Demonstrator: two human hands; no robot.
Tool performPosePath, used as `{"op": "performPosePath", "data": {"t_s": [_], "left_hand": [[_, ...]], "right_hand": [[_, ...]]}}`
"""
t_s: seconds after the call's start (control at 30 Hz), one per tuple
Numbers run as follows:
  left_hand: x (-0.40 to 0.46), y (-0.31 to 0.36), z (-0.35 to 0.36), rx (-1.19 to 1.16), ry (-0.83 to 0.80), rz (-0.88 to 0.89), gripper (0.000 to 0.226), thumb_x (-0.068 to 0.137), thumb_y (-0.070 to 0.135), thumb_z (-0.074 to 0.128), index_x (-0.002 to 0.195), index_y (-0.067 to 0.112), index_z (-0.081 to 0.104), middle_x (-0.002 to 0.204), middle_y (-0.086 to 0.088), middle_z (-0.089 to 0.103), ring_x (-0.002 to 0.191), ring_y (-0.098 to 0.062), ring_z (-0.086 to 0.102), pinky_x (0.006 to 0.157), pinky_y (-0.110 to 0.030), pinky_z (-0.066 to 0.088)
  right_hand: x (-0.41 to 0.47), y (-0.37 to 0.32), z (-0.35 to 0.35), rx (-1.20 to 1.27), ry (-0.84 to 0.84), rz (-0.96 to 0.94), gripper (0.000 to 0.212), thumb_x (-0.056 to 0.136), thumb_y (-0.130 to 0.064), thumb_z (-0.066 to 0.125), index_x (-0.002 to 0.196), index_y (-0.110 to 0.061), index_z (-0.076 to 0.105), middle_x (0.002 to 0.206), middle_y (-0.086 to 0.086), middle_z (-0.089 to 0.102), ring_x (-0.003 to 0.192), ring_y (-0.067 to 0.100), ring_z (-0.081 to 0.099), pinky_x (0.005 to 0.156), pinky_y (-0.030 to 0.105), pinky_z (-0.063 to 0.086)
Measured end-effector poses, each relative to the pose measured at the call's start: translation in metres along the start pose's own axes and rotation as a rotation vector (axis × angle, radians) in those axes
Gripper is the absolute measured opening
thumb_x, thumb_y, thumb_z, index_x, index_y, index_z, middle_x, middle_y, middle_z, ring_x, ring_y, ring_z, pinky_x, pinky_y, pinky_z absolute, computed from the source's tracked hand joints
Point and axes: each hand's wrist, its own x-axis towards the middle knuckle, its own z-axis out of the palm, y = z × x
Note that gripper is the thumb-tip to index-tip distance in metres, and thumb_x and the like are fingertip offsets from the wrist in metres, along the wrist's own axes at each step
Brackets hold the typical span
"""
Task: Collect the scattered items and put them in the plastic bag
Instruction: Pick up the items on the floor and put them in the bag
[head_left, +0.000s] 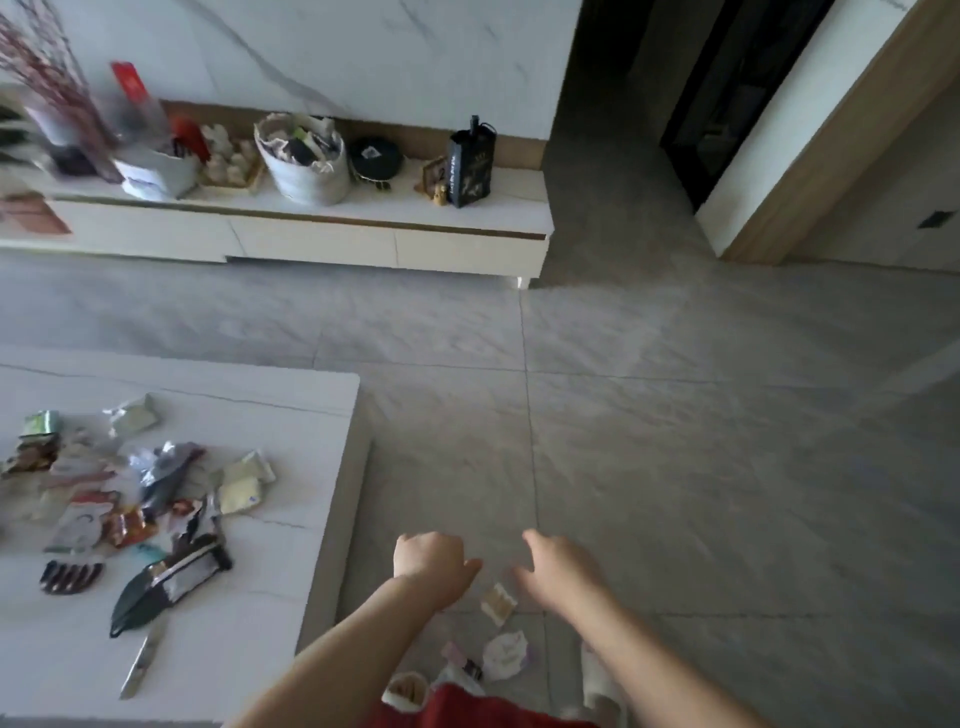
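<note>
Small cream packet (497, 603) lies flat on the floor (675, 441) between both hands, more wrappers (505, 656) nearer the feet. Probably light, thin, crinkly; pinch an edge. Left hand (434, 564) and right hand (558, 571) open, empty. Packet pile (130, 499) on worktop (291, 415).

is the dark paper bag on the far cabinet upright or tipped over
Upright: the dark bag stands on its base on the cabinet, handles pointing up.

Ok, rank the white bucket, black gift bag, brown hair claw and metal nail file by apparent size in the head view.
1. white bucket
2. black gift bag
3. and 4. metal nail file and brown hair claw: similar, both blurred and nearer the camera, so unranked.
</note>
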Motion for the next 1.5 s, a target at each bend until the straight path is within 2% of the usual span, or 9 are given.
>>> {"op": "performPosePath", "data": {"t_s": [0.17, 0.27, 0.43, 0.6, 0.77, 1.03, 1.37, 1.5], "left_hand": [[0.009, 0.035, 0.011, -0.272, -0.002, -0.277, 0.044, 0.094, 0.05, 0.038, 0.104, 0.019, 0.067, 0.112, -0.001, 0.067, 0.108, -0.023, 0.061, 0.091, -0.033, 0.038], [-0.003, 0.067, 0.022, -0.398, 0.009, -0.444, 0.04, 0.091, 0.047, 0.039, 0.1, 0.02, 0.067, 0.108, 0.0, 0.068, 0.107, -0.023, 0.062, 0.084, -0.034, 0.039], [-0.029, 0.123, 0.033, -0.604, 0.039, -0.673, 0.042, 0.093, 0.046, 0.038, 0.107, 0.018, 0.066, 0.117, -0.006, 0.066, 0.112, -0.026, 0.06, 0.094, -0.036, 0.038], [-0.053, 0.158, 0.059, -0.739, 0.047, -0.831, 0.042, 0.092, 0.048, 0.04, 0.105, 0.017, 0.066, 0.117, -0.006, 0.067, 0.114, -0.026, 0.059, 0.097, -0.036, 0.037], [-0.078, 0.172, 0.089, -0.799, 0.082, -0.904, 0.042, 0.094, 0.05, 0.039, 0.106, 0.018, 0.063, 0.116, -0.005, 0.066, 0.113, -0.026, 0.059, 0.095, -0.036, 0.037], [-0.093, 0.181, 0.153, -0.862, 0.081, -0.927, 0.042, 0.094, 0.049, 0.039, 0.106, 0.018, 0.065, 0.115, -0.006, 0.066, 0.111, -0.028, 0.06, 0.093, -0.036, 0.039], [-0.035, 0.195, 0.236, -1.056, -0.066, -0.932, 0.042, 0.094, 0.049, 0.038, 0.106, 0.017, 0.061, 0.115, -0.005, 0.064, 0.11, -0.027, 0.059, 0.089, -0.037, 0.041], [0.009, 0.194, 0.276, -1.207, -0.092, -0.997, 0.046, 0.094, 0.052, 0.036, 0.124, 0.02, 0.051, 0.127, -0.003, 0.057, 0.118, -0.026, 0.054, 0.094, -0.038, 0.045]], "right_hand": [[0.038, 0.029, -0.023, -0.192, -0.058, -0.269, 0.049, 0.094, -0.046, 0.044, 0.133, -0.016, 0.045, 0.133, 0.01, 0.054, 0.124, 0.028, 0.051, 0.099, 0.037, 0.043], [0.049, 0.049, -0.036, -0.313, -0.104, -0.441, 0.055, 0.093, -0.048, 0.043, 0.138, -0.017, 0.041, 0.139, 0.008, 0.051, 0.129, 0.025, 0.047, 0.103, 0.036, 0.038], [0.057, 0.068, -0.046, -0.504, -0.19, -0.655, 0.054, 0.094, -0.049, 0.042, 0.137, -0.017, 0.04, 0.138, 0.007, 0.051, 0.129, 0.024, 0.047, 0.103, 0.037, 0.037], [0.049, 0.073, -0.034, -0.631, -0.229, -0.762, 0.053, 0.094, -0.049, 0.042, 0.136, -0.016, 0.041, 0.136, 0.007, 0.052, 0.129, 0.023, 0.048, 0.102, 0.037, 0.038], [0.036, 0.076, -0.003, -0.705, -0.268, -0.81, 0.05, 0.094, -0.048, 0.043, 0.132, -0.015, 0.044, 0.133, 0.007, 0.055, 0.126, 0.025, 0.05, 0.098, 0.037, 0.04], [0.018, 0.097, 0.058, -0.717, -0.328, -0.772, 0.047, 0.093, -0.046, 0.044, 0.129, -0.015, 0.047, 0.129, 0.009, 0.057, 0.122, 0.027, 0.052, 0.095, 0.037, 0.043], [0.074, 0.117, 0.129, -0.796, -0.375, -0.713, 0.05, 0.093, -0.048, 0.043, 0.131, -0.016, 0.046, 0.132, 0.006, 0.055, 0.126, 0.027, 0.047, 0.097, 0.039, 0.042], [0.122, 0.117, 0.167, -0.861, -0.419, -0.735, 0.048, 0.092, -0.046, 0.044, 0.13, -0.016, 0.045, 0.131, 0.007, 0.055, 0.125, 0.028, 0.046, 0.097, 0.039, 0.041]]}}
